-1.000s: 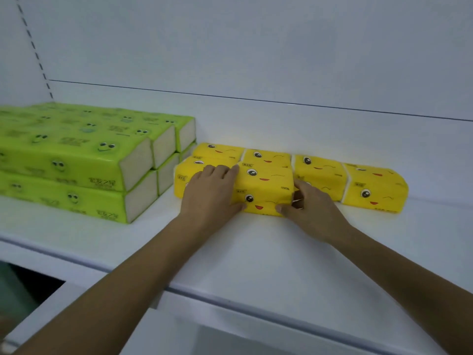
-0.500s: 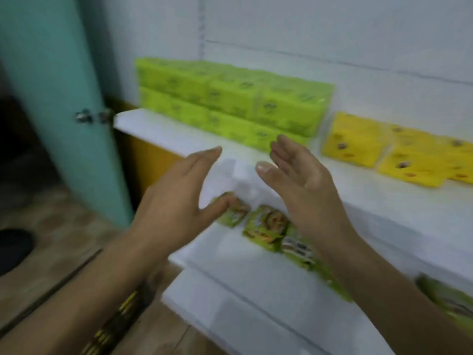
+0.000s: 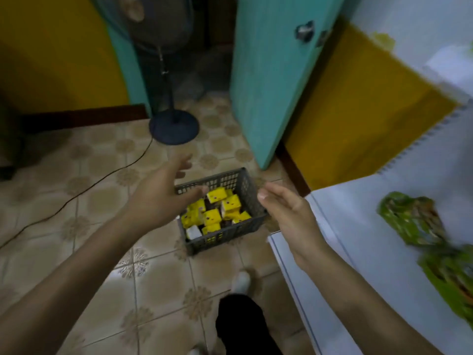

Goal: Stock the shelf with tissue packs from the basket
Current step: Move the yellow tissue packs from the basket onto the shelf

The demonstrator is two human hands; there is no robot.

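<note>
Left hand (image 3: 158,198) and right hand (image 3: 289,213) are swung off shelf (image 3: 345,226), open, empty; yellow tissue packs (image 3: 212,217) in grey basket (image 3: 230,179) are centred below them.

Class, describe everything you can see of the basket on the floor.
The basket is a dark grey, rectangular, plastic-looking crate with slotted walls and an open top. It stands upright on the tiled floor, near the white shelf. Jumbled yellow tissue packs part-fill it. The left hand and right hand hang open above it, apparently not touching.
</note>
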